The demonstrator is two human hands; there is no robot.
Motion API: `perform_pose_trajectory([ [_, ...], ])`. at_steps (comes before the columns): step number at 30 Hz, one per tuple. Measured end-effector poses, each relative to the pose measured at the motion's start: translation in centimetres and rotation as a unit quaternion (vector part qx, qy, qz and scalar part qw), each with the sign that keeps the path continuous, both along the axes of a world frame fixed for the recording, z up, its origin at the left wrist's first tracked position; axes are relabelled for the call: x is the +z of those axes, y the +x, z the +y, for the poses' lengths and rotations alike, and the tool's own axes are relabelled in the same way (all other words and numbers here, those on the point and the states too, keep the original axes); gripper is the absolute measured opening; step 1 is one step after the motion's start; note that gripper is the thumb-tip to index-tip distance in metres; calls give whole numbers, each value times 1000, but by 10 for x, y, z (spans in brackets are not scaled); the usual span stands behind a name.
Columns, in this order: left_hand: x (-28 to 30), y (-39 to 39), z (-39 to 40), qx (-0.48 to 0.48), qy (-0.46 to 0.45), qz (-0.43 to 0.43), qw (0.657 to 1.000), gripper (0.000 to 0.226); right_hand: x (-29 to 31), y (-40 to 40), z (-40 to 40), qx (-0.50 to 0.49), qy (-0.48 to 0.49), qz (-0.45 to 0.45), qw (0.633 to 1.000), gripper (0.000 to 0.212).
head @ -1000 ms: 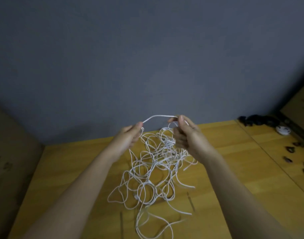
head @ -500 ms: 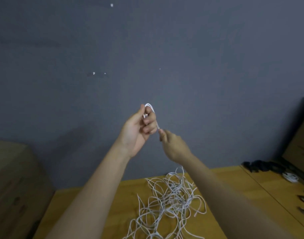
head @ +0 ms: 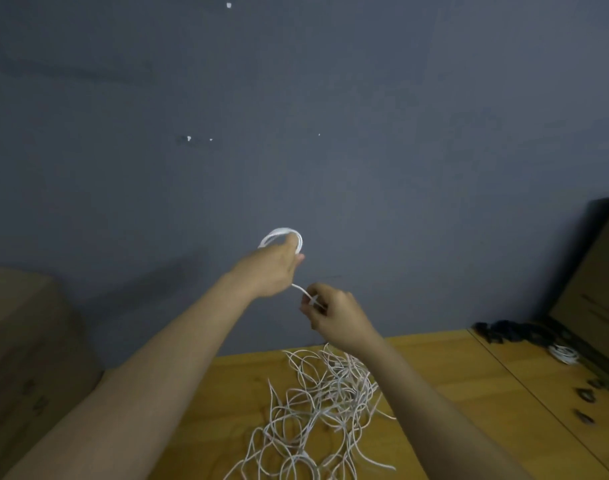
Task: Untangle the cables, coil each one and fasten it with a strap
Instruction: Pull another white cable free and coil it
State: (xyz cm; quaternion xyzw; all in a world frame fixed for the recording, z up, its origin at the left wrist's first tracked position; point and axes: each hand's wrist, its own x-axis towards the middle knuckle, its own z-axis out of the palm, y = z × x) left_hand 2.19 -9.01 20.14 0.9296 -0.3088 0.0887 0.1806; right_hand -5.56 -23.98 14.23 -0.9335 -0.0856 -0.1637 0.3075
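Observation:
A tangle of thin white cables (head: 317,407) lies on the wooden table (head: 434,393). My left hand (head: 272,268) is raised in front of the grey wall and grips a small white cable coil (head: 281,234) that loops over its fingers. A short stretch of the same cable runs down to my right hand (head: 330,313), which pinches it just below and to the right. From there the cable drops into the tangle.
A pile of black straps (head: 514,330) lies at the table's far right, beside a coiled white cable (head: 566,355). Several dark straps (head: 587,396) are scattered along the right edge. Cardboard boxes stand at left (head: 26,341) and right (head: 600,271).
Both hands rose from the table with the cable, and the camera tilted up. The left hand has wound the cable into a wider loop; the right hand has moved lower and apart from it.

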Motion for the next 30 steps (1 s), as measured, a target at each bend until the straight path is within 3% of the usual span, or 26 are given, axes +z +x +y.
perform_pose_trajectory([
  [3,3,-1,0,11,132,0,991,42,-21,3,-40,-90,-43,57,993,19],
  [5,11,1,5,-3,135,65,989,54,-31,3,-67,-150,-46,102,982,39],
  [7,27,2,10,-40,125,110,985,53,-27,6,-83,-207,-130,100,964,59],
  [10,60,3,6,-85,102,102,986,43,20,20,-85,-269,-149,88,947,65],
  [12,88,2,-5,-105,23,64,992,41,73,33,-81,-256,-45,54,964,67],
  [14,121,0,-16,-108,-102,14,989,40,131,45,-76,-206,125,-45,969,63],
  [17,170,-3,-25,-113,-272,-21,955,41,202,50,-64,-103,354,-191,910,45],
  [19,196,-5,-26,-127,-335,-5,934,39,222,52,-58,-33,376,-166,911,34],
  [21,214,-5,-27,-152,-364,29,919,35,238,51,-53,-15,315,-101,943,33],
  [22,223,-5,-26,-160,-370,39,914,33,254,49,-50,-14,305,-109,946,34],
  [26,263,-8,-20,-158,-397,-7,904,28,337,35,-37,7,410,-296,863,33],
  [27,269,-8,-19,-154,-396,-27,905,27,349,34,-37,21,403,-305,863,32],
  [30,270,-5,-13,-132,-376,-57,915,23,357,28,-35,-38,234,-159,958,28],
])
